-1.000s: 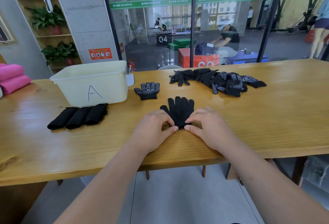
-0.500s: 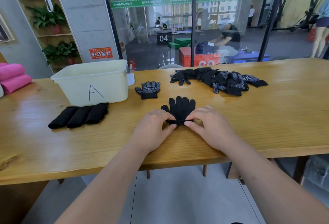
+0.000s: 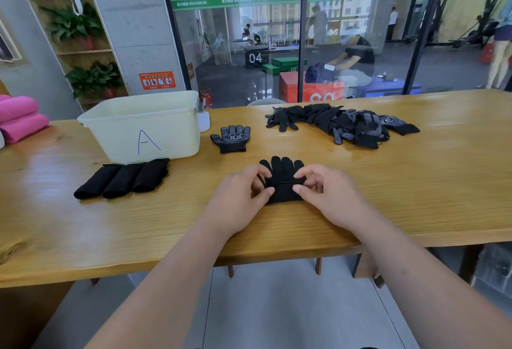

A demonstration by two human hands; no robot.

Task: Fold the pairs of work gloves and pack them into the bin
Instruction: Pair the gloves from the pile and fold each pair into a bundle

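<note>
A black glove pair (image 3: pixel 283 179) lies flat in front of me, fingers pointing away, its cuff end rolled up toward the fingers. My left hand (image 3: pixel 241 201) pinches the roll's left side and my right hand (image 3: pixel 327 199) pinches its right side. Three folded black glove bundles (image 3: pixel 122 178) lie side by side before the cream bin (image 3: pixel 144 127) marked "A". A single dotted glove (image 3: pixel 231 138) lies palm up to the right of the bin. A pile of loose black gloves (image 3: pixel 343 124) sits at the back right.
The wooden table (image 3: pixel 415 182) has its front edge just below my wrists. Pink rolled towels (image 3: pixel 19 121) lie at the far left. A glass wall stands behind the table. A shelf with plants stands at the back left.
Both hands have rolled the cuff of the glove pair away from me, toward the glove fingers; the roll is now thicker and the visible glove shorter.
</note>
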